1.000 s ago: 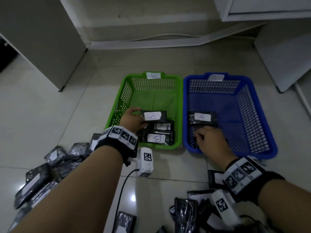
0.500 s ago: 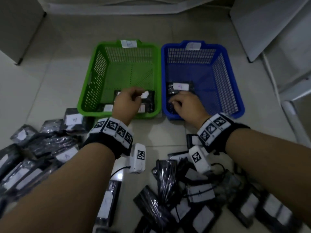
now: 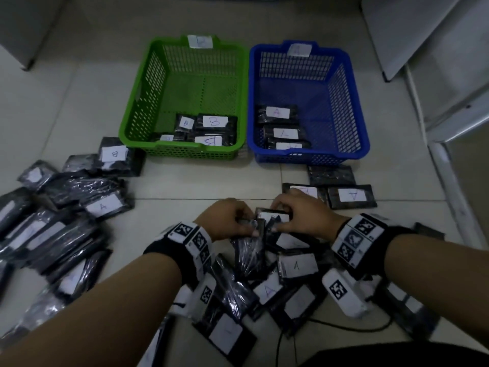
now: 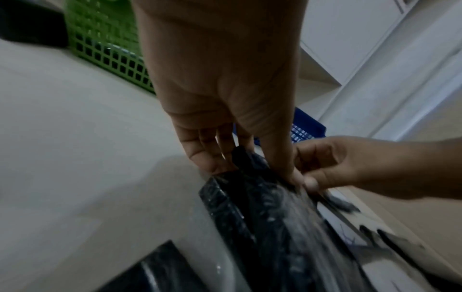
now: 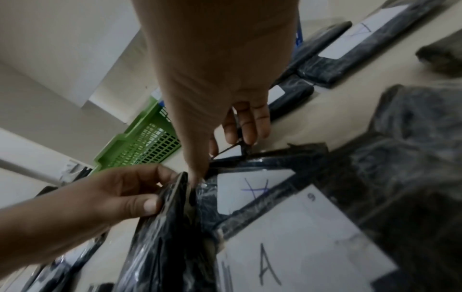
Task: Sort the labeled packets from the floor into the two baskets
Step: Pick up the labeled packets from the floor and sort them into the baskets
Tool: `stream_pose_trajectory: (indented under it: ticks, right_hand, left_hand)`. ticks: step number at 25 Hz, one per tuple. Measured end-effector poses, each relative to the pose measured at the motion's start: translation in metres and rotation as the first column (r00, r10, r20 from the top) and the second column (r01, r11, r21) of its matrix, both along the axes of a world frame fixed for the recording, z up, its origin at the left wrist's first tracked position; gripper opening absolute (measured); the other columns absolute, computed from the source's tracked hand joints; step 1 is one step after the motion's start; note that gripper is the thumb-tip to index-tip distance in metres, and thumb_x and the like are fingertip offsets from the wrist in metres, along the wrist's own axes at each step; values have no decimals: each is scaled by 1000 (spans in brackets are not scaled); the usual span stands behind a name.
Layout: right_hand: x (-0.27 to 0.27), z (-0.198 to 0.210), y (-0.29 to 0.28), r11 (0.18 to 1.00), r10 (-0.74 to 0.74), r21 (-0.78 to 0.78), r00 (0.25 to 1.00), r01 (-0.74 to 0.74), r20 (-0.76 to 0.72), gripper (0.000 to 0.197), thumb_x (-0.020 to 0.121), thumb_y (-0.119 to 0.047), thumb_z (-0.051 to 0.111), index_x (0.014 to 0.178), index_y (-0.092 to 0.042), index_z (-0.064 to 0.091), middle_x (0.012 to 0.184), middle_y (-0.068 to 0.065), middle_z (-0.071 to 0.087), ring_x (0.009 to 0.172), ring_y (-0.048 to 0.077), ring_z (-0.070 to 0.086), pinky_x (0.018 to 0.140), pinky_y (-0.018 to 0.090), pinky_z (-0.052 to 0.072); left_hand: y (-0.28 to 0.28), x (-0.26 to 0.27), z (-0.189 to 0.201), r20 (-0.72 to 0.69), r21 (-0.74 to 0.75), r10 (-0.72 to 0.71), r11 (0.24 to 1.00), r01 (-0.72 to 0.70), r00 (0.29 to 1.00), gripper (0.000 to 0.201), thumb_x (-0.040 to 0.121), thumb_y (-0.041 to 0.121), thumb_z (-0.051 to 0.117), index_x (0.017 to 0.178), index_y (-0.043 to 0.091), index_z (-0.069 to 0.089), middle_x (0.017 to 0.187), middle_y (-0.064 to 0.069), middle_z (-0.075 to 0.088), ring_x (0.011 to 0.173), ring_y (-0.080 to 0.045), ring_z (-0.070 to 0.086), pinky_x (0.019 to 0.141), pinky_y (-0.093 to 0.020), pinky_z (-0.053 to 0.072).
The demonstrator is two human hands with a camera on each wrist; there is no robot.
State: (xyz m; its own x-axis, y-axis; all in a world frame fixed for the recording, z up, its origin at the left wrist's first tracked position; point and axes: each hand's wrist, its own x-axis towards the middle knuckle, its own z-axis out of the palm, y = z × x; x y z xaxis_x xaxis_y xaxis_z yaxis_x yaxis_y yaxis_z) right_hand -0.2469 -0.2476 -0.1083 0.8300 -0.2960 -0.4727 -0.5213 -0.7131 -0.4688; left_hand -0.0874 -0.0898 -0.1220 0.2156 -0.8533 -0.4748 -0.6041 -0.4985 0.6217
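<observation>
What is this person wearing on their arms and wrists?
Both forearms are bare, no sleeves. Each wrist has a black band ringed with white tiles printed with black square code markers. A white camera box with one such marker hangs under each wrist. A thin black cable runs across the floor below them.

Glossy crinkled plastic packets (image 3: 248, 250), matt paper labels (image 3: 297, 265), perforated plastic baskets (image 3: 137, 107), smooth floor tiles (image 3: 66, 107)

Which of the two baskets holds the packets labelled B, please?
The green basket, the left one of the pair; its packets show B labels, while the blue basket beside it holds a packet marked A.
</observation>
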Motion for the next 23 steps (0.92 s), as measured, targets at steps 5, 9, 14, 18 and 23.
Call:
stream_pose_trajectory:
  ticks: [5,9,14,18,23]
  right_hand:
    - [5,7,-3,998,17,59,999,-15,-48,36,71,-31,80,99,-21,59,89,-6,48,82,11,49,57,13,33]
    - [13,43,-18,956,-219,231,962,179,162,22,76,-17,77,89,-16,59,88,2,64,69,3,57,55,11,40]
    - [7,101,-35,716,-652,557,688,420,319,16,85,-12,67,94,-13,55,71,4,65,45,15,56,38,24,42]
    - [2,110,-56,623,-781,550,486,557,392,15,87,-22,66,93,-18,53,67,10,58,45,18,47,39,23,34]
    - [0,110,-69,540,-841,587,353,604,410,12,87,-18,65,88,-13,53,71,6,60,52,15,48,38,22,35]
  left_hand:
    - [-12,22,25,-320,-11,121,991,-131,940,24,67,22,84,88,24,71,85,9,71,82,-7,64,78,-25,52]
    - [-18,54,69,-571,-20,126,986,-167,812,22,78,5,73,85,22,62,71,6,65,57,-7,59,45,-19,39]
    - [-31,81,110,-750,-90,77,972,-217,657,43,56,35,88,82,11,64,90,-9,65,73,-12,66,64,-21,54]
    - [-48,76,115,-589,-255,-3,950,-182,808,39,78,-6,66,112,14,61,108,-2,66,95,-16,64,83,-28,55]
    - [-58,64,99,-650,-281,185,842,-460,737,51,74,-10,69,116,18,60,114,-11,66,94,-22,63,76,-30,58]
